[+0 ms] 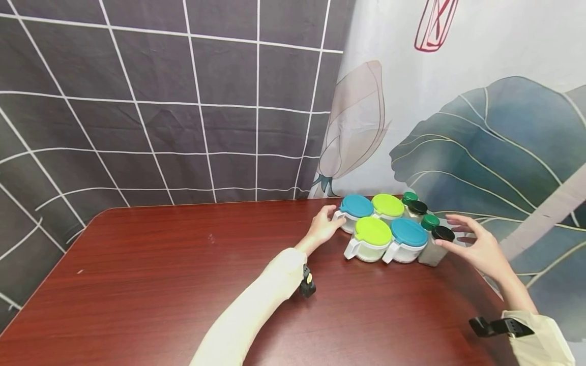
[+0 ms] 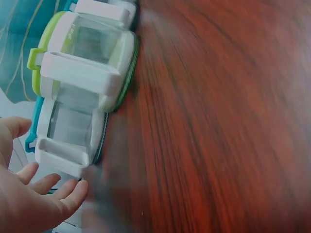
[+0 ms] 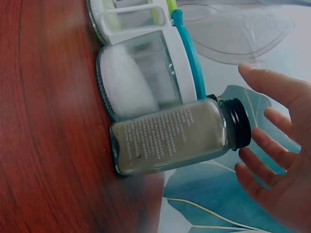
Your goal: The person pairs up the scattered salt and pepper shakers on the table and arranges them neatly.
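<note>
Two blue-lidded and two green-lidded seasoning jars with white handles stand in a cluster on the right of the table. My left hand is at the back-left blue-lidded jar, fingers loosely spread near its handle; whether they touch is unclear. My right hand is spread beside a glass spice bottle with a black cap, its fingertips close to the cap and not wrapped round it. Against that bottle stands the front blue-lidded jar, with white contents. The front green-lidded jar is left of it.
Behind stands another green-lidded jar. More bottles, with a green cap, a black cap and another green cap, line the right side. The red-brown wooden table meets a dark grid curtain and a leaf-patterned curtain.
</note>
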Demonstrator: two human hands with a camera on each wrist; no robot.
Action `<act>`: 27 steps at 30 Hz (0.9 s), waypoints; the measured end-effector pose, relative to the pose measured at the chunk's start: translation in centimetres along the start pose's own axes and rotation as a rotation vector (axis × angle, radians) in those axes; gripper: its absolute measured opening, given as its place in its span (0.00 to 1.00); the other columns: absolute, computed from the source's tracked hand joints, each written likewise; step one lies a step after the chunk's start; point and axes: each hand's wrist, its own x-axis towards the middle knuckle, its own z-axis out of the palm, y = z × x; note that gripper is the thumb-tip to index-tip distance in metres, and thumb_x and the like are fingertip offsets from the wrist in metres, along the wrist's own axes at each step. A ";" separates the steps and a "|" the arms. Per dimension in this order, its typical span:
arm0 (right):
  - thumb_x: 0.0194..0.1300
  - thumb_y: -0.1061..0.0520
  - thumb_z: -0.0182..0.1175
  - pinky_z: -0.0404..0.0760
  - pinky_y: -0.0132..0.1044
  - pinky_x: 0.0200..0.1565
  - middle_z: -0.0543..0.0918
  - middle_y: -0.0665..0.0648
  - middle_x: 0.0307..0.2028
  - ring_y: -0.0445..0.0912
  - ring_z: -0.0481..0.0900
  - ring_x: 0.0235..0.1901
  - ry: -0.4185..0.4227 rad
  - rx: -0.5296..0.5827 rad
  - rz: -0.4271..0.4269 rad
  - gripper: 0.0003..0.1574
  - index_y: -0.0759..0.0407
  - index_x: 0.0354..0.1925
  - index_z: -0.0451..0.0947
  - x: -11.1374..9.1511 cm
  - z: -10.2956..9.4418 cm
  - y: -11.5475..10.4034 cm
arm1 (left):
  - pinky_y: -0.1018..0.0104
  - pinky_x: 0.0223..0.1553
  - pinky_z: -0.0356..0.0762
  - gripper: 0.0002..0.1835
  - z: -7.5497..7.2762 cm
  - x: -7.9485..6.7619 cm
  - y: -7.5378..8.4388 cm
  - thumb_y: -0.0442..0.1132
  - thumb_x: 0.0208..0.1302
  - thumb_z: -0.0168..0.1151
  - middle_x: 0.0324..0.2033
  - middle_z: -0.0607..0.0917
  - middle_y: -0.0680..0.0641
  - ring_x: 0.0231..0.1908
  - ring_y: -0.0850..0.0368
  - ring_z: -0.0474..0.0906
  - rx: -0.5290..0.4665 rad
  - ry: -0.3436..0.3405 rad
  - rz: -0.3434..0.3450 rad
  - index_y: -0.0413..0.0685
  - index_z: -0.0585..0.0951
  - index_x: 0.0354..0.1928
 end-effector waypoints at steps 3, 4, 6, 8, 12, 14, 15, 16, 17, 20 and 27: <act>0.53 0.52 0.72 0.66 0.12 0.39 0.64 0.27 0.47 0.18 0.64 0.42 -0.012 0.001 0.014 0.45 0.60 0.65 0.66 -0.1 0.1 0.3 | 0.61 0.58 0.74 0.27 0.3 0.0 0.0 0.42 0.63 0.60 0.59 0.78 0.40 0.56 0.48 0.77 -0.037 0.009 -0.011 0.41 0.71 0.63; 0.53 0.52 0.72 0.67 0.12 0.39 0.64 0.26 0.47 0.18 0.65 0.42 -0.016 0.004 0.018 0.45 0.60 0.65 0.66 -0.1 0.2 0.4 | 0.60 0.59 0.73 0.27 0.3 0.0 0.1 0.42 0.63 0.60 0.59 0.78 0.40 0.57 0.48 0.77 -0.036 0.012 -0.014 0.41 0.71 0.62; 0.52 0.52 0.73 0.68 0.12 0.39 0.64 0.26 0.47 0.17 0.65 0.42 -0.023 0.008 0.025 0.45 0.60 0.65 0.66 0.0 0.2 0.6 | 0.60 0.60 0.72 0.26 0.4 0.0 0.2 0.42 0.63 0.61 0.58 0.79 0.40 0.58 0.48 0.76 -0.017 0.018 -0.007 0.40 0.72 0.62; 0.52 0.51 0.73 0.69 0.12 0.38 0.65 0.28 0.48 0.17 0.66 0.40 -0.030 0.009 0.036 0.46 0.59 0.66 0.65 0.0 0.3 0.8 | 0.59 0.60 0.72 0.25 0.5 0.0 0.3 0.42 0.63 0.61 0.57 0.80 0.41 0.58 0.49 0.75 0.013 0.022 -0.003 0.41 0.73 0.61; 0.53 0.51 0.73 0.71 0.14 0.35 0.72 0.47 0.51 0.16 0.67 0.37 -0.053 0.002 0.060 0.47 0.58 0.66 0.64 0.0 0.2 1.0 | 0.61 0.57 0.73 0.24 0.7 0.2 0.5 0.41 0.62 0.60 0.55 0.82 0.41 0.57 0.49 0.77 0.055 0.032 0.003 0.41 0.74 0.60; 0.53 0.50 0.73 0.72 0.14 0.34 0.73 0.59 0.53 0.16 0.67 0.36 -0.062 -0.001 0.065 0.47 0.59 0.66 0.64 0.0 0.2 1.0 | 0.61 0.57 0.74 0.23 0.8 0.3 0.5 0.40 0.63 0.60 0.54 0.82 0.41 0.56 0.49 0.78 0.058 0.032 -0.002 0.41 0.74 0.60; 0.52 0.50 0.73 0.72 0.14 0.34 0.72 0.63 0.54 0.16 0.67 0.35 -0.065 -0.003 0.065 0.48 0.60 0.66 0.64 0.0 0.3 1.1 | 0.61 0.57 0.74 0.23 0.8 0.3 0.4 0.39 0.63 0.60 0.54 0.82 0.41 0.56 0.49 0.78 0.059 0.034 -0.004 0.41 0.74 0.60; 0.52 0.50 0.73 0.72 0.14 0.33 0.72 0.64 0.54 0.15 0.67 0.35 -0.065 -0.009 0.063 0.48 0.60 0.66 0.64 0.1 0.3 1.1 | 0.61 0.57 0.74 0.23 0.8 0.3 0.4 0.39 0.63 0.60 0.54 0.82 0.40 0.56 0.49 0.78 0.057 0.035 -0.006 0.41 0.74 0.60; 0.52 0.50 0.73 0.72 0.14 0.33 0.73 0.61 0.53 0.15 0.67 0.35 -0.065 -0.010 0.061 0.47 0.60 0.66 0.64 0.1 0.3 1.2 | 0.61 0.57 0.74 0.23 0.8 0.3 0.4 0.39 0.63 0.60 0.54 0.83 0.40 0.56 0.49 0.78 0.057 0.037 -0.006 0.40 0.74 0.60; 0.52 0.51 0.73 0.72 0.14 0.33 0.73 0.51 0.52 0.15 0.66 0.37 -0.068 -0.014 0.055 0.47 0.61 0.66 0.64 0.1 0.4 1.4 | 0.61 0.57 0.74 0.21 0.7 0.2 0.2 0.38 0.64 0.59 0.53 0.83 0.40 0.55 0.49 0.78 0.061 0.044 -0.007 0.40 0.75 0.59; 0.52 0.54 0.73 0.72 0.16 0.32 0.74 0.69 0.53 0.15 0.66 0.38 -0.116 0.004 0.013 0.48 0.63 0.66 0.62 0.0 0.8 1.9 | 0.60 0.56 0.74 0.18 0.7 0.1 -0.2 0.38 0.65 0.58 0.52 0.83 0.40 0.55 0.48 0.79 0.040 0.065 0.005 0.41 0.77 0.55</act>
